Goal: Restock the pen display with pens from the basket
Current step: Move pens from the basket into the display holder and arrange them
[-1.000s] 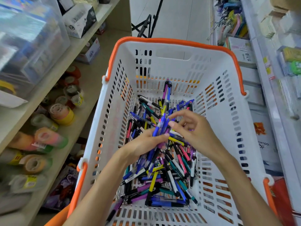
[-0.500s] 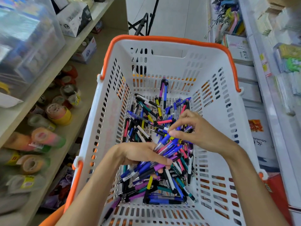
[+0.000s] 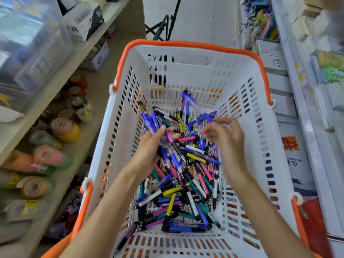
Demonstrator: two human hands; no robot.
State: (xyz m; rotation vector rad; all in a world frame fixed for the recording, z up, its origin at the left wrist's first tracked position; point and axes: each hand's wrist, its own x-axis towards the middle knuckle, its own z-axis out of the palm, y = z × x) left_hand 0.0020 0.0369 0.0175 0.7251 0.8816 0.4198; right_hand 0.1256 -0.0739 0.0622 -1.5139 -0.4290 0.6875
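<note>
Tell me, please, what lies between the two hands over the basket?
In the head view, loose pens of the pile lie between the left hand, which holds a bundle of blue pens, and the right hand.

White slotted basket (image 3: 247, 138) with orange rim, heaped inside with loose multicoloured pens (image 3: 188, 185), blue bunch of pens (image 3: 163, 144) lifted above basket floor

A white slotted basket (image 3: 242, 138) trimmed in orange is seen at centre. Pens (image 3: 186, 185) in blue, purple, pink, yellow, teal and black-and-white are heaped inside. Orange, yellow and green tape rolls (image 3: 61, 127) are shelved at left.
</note>
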